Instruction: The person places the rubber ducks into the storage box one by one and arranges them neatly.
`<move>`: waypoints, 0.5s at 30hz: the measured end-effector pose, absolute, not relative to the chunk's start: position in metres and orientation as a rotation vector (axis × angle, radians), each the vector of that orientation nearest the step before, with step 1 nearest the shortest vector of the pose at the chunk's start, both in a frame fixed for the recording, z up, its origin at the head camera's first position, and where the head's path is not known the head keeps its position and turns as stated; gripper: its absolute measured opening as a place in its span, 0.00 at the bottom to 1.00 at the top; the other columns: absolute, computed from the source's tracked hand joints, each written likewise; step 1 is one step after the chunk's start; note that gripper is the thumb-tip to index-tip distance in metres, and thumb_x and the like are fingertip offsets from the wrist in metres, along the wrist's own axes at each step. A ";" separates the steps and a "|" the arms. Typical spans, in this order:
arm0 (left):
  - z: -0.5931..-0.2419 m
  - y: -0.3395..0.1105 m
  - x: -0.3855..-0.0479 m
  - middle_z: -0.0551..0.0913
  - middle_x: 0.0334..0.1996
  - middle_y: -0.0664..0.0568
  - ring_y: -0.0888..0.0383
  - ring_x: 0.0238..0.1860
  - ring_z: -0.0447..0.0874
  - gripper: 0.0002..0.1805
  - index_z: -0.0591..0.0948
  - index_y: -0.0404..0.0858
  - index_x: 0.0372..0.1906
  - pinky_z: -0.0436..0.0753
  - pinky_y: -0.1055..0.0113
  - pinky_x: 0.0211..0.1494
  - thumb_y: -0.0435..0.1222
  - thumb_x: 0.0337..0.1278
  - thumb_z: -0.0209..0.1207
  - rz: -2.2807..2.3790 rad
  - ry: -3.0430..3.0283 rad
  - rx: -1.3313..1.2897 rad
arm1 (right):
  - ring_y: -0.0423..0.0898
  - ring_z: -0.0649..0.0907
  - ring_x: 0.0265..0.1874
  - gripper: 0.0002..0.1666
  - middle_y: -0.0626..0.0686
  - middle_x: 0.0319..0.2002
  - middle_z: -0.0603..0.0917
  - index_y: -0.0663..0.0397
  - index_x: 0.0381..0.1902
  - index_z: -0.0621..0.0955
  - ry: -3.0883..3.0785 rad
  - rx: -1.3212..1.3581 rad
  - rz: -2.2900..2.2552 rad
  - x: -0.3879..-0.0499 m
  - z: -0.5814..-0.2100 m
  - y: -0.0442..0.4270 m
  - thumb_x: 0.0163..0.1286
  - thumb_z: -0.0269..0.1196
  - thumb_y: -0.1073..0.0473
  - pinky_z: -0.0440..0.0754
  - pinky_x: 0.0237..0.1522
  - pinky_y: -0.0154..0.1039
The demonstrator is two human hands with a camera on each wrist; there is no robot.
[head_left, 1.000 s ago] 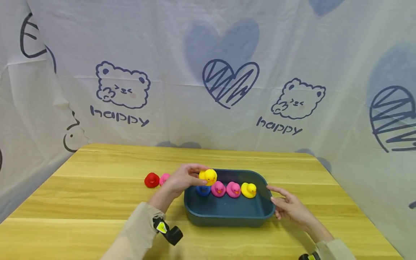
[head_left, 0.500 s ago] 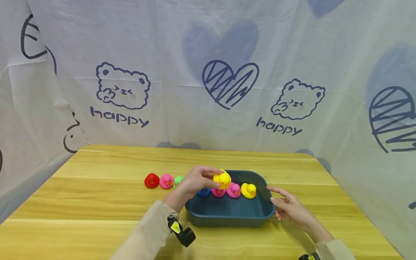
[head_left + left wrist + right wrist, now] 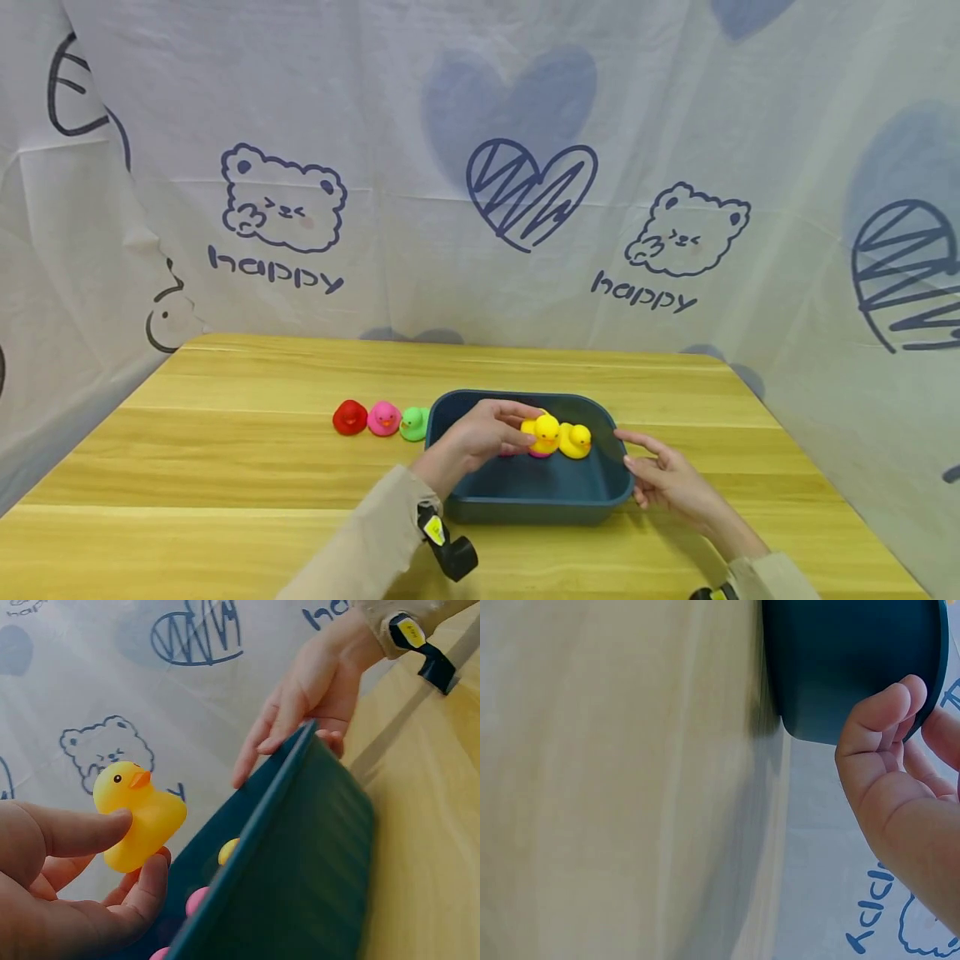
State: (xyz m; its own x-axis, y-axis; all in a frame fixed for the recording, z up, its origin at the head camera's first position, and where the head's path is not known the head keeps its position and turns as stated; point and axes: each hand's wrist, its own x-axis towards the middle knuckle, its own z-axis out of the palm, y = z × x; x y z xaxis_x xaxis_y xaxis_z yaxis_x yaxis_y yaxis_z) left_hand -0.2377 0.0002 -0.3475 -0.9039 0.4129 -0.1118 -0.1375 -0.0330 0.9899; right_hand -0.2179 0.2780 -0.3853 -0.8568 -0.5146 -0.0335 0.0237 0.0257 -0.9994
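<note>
In the head view my left hand [image 3: 480,437] pinches a yellow rubber duck [image 3: 546,432] between thumb and fingers over the dark blue-green bin [image 3: 525,502]. The held duck [image 3: 139,817] is upright and facing right in the left wrist view. Another yellow duck [image 3: 576,442] sits at the right of the row inside the bin. The held duck and hand partly cover two pink ducks in that row; the blue one is hidden. At the bin's right end my right hand [image 3: 671,479] holds the rim, with curled fingertips [image 3: 881,709] against the outer wall.
Left of the bin, a red duck [image 3: 350,417], a pink duck [image 3: 384,418] and a green duck [image 3: 414,423] stand in a row on the wooden table [image 3: 225,467]. A printed cloth [image 3: 405,233] hangs behind the table.
My left hand has carried the yellow duck rightward and lower, from the bin's left part to beside the other yellow duck. The green duck has come into sight. My right hand has stayed put.
</note>
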 end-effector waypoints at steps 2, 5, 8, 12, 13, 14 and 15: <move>-0.349 0.005 -0.238 0.78 0.42 0.43 0.56 0.37 0.77 0.20 0.75 0.26 0.50 0.78 0.62 0.43 0.18 0.48 0.55 1.986 1.866 0.297 | 0.38 0.75 0.18 0.32 0.48 0.21 0.76 0.67 0.65 0.50 1.924 -0.504 -1.887 -0.218 -0.386 0.278 0.70 0.48 0.60 0.75 0.23 0.30; -0.353 0.012 -0.240 0.78 0.41 0.42 0.56 0.34 0.78 0.19 0.75 0.25 0.49 0.79 0.62 0.41 0.17 0.48 0.54 1.970 1.864 0.300 | 0.38 0.75 0.18 0.31 0.48 0.21 0.76 0.67 0.65 0.50 1.927 -0.514 -1.890 -0.218 -0.386 0.279 0.70 0.48 0.61 0.74 0.23 0.30; -0.355 0.017 -0.241 0.79 0.39 0.43 0.56 0.32 0.78 0.19 0.76 0.26 0.48 0.79 0.63 0.39 0.17 0.47 0.54 1.932 1.883 0.286 | 0.38 0.75 0.18 0.31 0.48 0.20 0.76 0.68 0.65 0.50 1.932 -0.523 -1.891 -0.218 -0.386 0.279 0.70 0.48 0.61 0.74 0.23 0.29; -0.356 0.023 -0.241 0.79 0.37 0.44 0.56 0.31 0.78 0.18 0.78 0.27 0.47 0.80 0.63 0.39 0.17 0.47 0.55 1.887 1.894 0.257 | 0.38 0.75 0.17 0.32 0.48 0.20 0.76 0.68 0.64 0.50 1.943 -0.518 -1.885 -0.218 -0.386 0.278 0.70 0.48 0.61 0.74 0.23 0.29; -0.357 0.025 -0.242 0.79 0.37 0.44 0.56 0.31 0.78 0.18 0.78 0.27 0.46 0.80 0.63 0.39 0.17 0.47 0.55 1.877 1.897 0.256 | 0.38 0.75 0.17 0.32 0.48 0.20 0.76 0.68 0.64 0.51 1.943 -0.520 -1.886 -0.218 -0.386 0.277 0.70 0.48 0.61 0.74 0.23 0.29; -0.357 0.027 -0.242 0.79 0.36 0.44 0.56 0.31 0.78 0.18 0.78 0.27 0.46 0.80 0.63 0.39 0.17 0.47 0.55 1.870 1.897 0.252 | 0.38 0.75 0.17 0.32 0.48 0.20 0.75 0.68 0.64 0.51 1.946 -0.515 -1.885 -0.218 -0.386 0.277 0.70 0.49 0.61 0.74 0.23 0.29; -0.358 0.028 -0.243 0.80 0.36 0.44 0.56 0.31 0.79 0.17 0.78 0.27 0.46 0.80 0.63 0.38 0.16 0.46 0.54 1.864 1.898 0.249 | 0.38 0.75 0.17 0.32 0.48 0.20 0.75 0.68 0.64 0.50 1.948 -0.512 -1.883 -0.218 -0.386 0.277 0.70 0.49 0.61 0.74 0.23 0.29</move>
